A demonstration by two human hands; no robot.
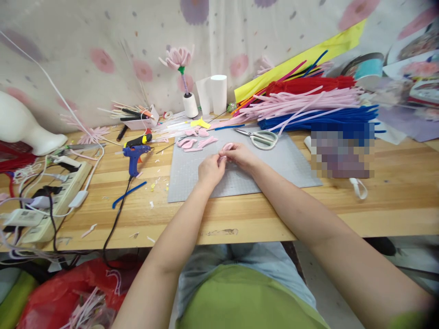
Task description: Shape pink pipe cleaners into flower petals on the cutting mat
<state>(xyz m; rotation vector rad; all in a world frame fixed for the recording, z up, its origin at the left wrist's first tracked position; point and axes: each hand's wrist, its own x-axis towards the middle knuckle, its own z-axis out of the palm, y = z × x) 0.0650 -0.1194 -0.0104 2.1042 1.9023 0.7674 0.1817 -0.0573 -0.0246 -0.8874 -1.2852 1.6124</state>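
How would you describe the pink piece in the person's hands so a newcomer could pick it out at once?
On the wooden table, find the grey mat in front of the person. Over it, the left hand and the right hand meet at a small pink piece. Unlike the pink petal shapes lying loose on the mat, it is held in both hands.
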